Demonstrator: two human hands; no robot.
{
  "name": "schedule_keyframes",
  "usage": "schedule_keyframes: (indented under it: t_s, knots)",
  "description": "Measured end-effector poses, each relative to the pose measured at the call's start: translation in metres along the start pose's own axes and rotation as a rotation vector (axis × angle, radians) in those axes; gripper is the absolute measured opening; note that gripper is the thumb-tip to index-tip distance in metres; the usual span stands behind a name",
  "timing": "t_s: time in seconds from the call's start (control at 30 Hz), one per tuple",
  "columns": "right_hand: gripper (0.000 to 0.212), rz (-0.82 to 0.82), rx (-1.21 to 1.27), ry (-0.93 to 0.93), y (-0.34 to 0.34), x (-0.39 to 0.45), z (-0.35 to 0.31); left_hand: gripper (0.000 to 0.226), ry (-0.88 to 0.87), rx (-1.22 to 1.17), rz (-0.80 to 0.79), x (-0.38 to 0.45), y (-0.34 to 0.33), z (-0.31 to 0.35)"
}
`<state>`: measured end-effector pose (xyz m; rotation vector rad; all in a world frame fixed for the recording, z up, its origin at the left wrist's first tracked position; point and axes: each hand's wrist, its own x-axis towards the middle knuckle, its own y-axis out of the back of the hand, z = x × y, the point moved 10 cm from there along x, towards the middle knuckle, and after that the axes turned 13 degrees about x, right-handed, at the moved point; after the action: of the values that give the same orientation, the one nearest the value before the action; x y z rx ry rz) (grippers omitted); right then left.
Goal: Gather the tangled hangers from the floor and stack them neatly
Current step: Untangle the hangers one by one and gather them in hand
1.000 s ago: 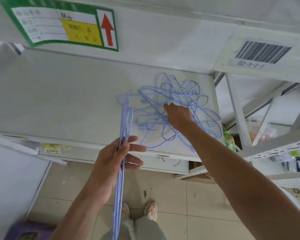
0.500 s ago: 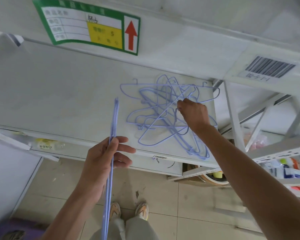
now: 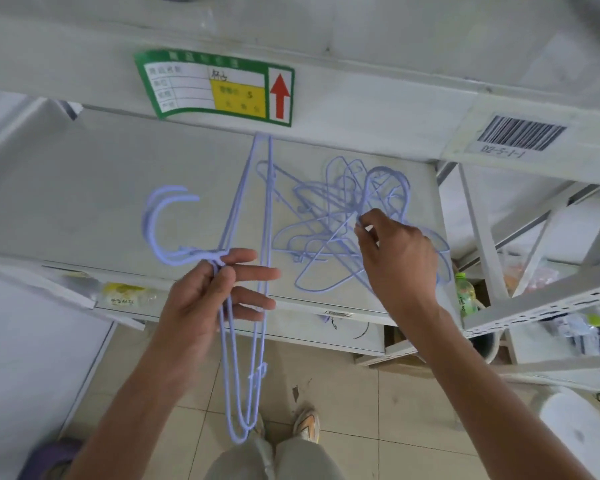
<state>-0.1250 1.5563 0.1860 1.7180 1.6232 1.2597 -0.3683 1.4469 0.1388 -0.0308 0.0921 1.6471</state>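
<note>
The fingers [image 3: 362, 226] of the right hand [image 3: 395, 258] pinch one wire of the tangled hangers [image 3: 329, 223] on the shelf [image 3: 84, 188], so it is better to lift slowly and shake it free, while the left hand [image 3: 205, 299] grasps the gathered hangers [image 3: 246, 341].

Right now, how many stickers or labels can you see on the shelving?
3: a green-bordered label with a red arrow on the upper beam, a barcode label on the beam at right, and a yellowish sticker on the shelf's front edge. Others may be hidden.

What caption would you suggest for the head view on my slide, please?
Left hand holds a bundle of stacked hangers while right hand pinches a wire in the tangled pile on the shelf.
</note>
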Motion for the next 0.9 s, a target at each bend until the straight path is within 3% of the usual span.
schedule_keyframes:
  t_s: [0.17, 0.3, 0.4, 0.57, 0.7, 0.8, 0.9]
  knots:
    - [0.013, 0.025, -0.088, 0.119, 0.02, -0.008, 0.002, 0.038, -0.059, 0.146, -0.088, -0.013, 0.065, 0.047]
    - [0.018, -0.005, -0.161, 0.288, 0.011, -0.009, 0.0, 0.046, -0.06, 0.187, -0.054, -0.013, 0.103, 0.069]
    - [0.013, -0.048, -0.088, 0.378, 0.0, -0.01, -0.009, 0.044, -0.068, 0.204, -0.087, -0.009, 0.111, 0.065]
    - [0.001, -0.164, 0.107, 0.555, -0.022, -0.025, -0.051, 0.031, -0.009, 0.133, -0.228, 0.005, 0.064, 0.007]
    - [0.011, -0.184, 0.164, 0.635, -0.045, -0.043, -0.091, 0.031, 0.123, 0.099, -0.332, 0.002, -0.002, -0.049]
    - [0.023, -0.236, 0.176, 0.605, -0.068, -0.058, -0.101, 0.033, 0.192, -0.049, -0.331, -0.002, -0.039, -0.071]
    - [0.03, -0.314, 0.145, 0.475, -0.085, -0.066, -0.084, 0.032, 0.229, 0.02, -0.214, 0.002, -0.048, -0.079]
